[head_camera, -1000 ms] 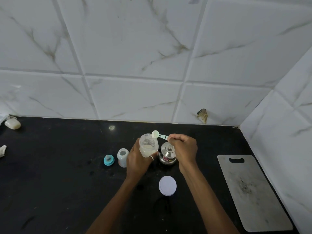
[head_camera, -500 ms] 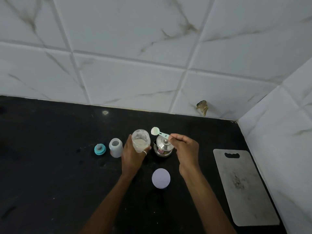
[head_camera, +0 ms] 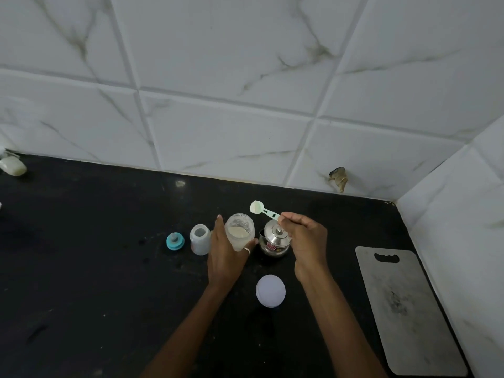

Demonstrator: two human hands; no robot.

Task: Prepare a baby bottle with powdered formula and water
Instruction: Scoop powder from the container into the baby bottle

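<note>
My left hand (head_camera: pixel 225 257) grips a clear jar of pale formula powder (head_camera: pixel 240 231), tilted toward me with its mouth open. My right hand (head_camera: pixel 305 238) pinches the handle of a small pale green scoop (head_camera: pixel 257 207), whose bowl holds powder and hovers just right of and above the jar's mouth. An open translucent baby bottle (head_camera: pixel 200 238) stands upright on the black counter left of the jar. Its teal nipple ring (head_camera: pixel 175 240) lies further left.
A lidded steel pot (head_camera: pixel 273 240) sits under my right hand. A round white lid (head_camera: pixel 270 290) lies on the counter between my forearms. A grey cutting board (head_camera: pixel 403 309) lies at the right, near the tiled corner wall. A pale object (head_camera: pixel 12 165) sits far left.
The scoop has stayed beside the jar's mouth with both hands holding as before. The view shifted, first down and left, then back, bringing the far-left object back into sight.
</note>
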